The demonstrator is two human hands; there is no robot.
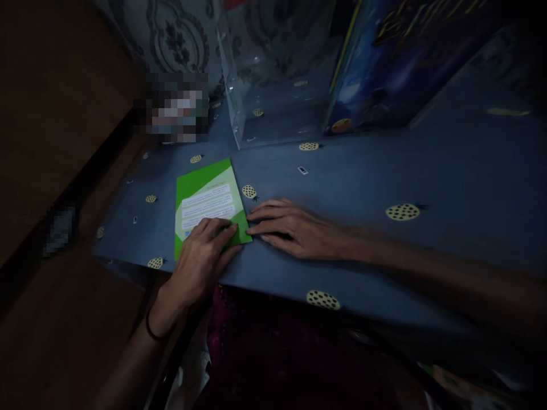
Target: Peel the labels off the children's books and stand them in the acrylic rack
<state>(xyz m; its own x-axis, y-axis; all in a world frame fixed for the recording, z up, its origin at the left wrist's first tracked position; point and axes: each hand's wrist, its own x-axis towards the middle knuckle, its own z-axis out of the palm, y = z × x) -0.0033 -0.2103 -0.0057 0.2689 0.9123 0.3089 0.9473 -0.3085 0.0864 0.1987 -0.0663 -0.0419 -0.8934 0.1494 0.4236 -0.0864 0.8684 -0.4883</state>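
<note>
A: Fingers first. State?
B: Left hand (200, 256): fingers half bent, close together, laid over the booklet's near end; thumb out to the side; gripping nothing that shows. Right hand (294, 233): fingers loosely apart and nearly straight, empty, tips at the booklet's right edge; whether they touch it, cannot tell.

A: Item under the left hand?
B: Thin rectangular bright-green paper booklet (207, 199), flat and closed, slightly turned. Cover with a pale-green slanting field and white rounded strips of small print, not legible.

A: Worn at the wrist?
B: Narrow dark band (148, 326) around the left wrist, on the near side of the booklet.

A: Surface beneath the booklet?
B: Smooth blue-grey table covering (354, 165), extending well to the booklet's right. Printed with yellow dark-dotted ovals, fruit-like, and small pale rectangles.

A: Containers?
B: One apparent: transparent, stiff, plastic-looking holder (237, 108), upright, beyond the booklet and to its right. Tall glossy blue printed book or box (380, 85), with gold lettering, stands tilted at its right part; whether inside or behind, cannot tell.

A: Remaining entries?
B: Blurred object (177, 114), beyond the booklet and slightly left, form unreadable. Grey wall (175, 40) with dark scrolled ornament, farther beyond. Plain brown upright panel (55, 74), far left of the booklet. Deep magenta garment (265, 336), dark-shadowed, on the booklet's near side, below the table edge.
</note>
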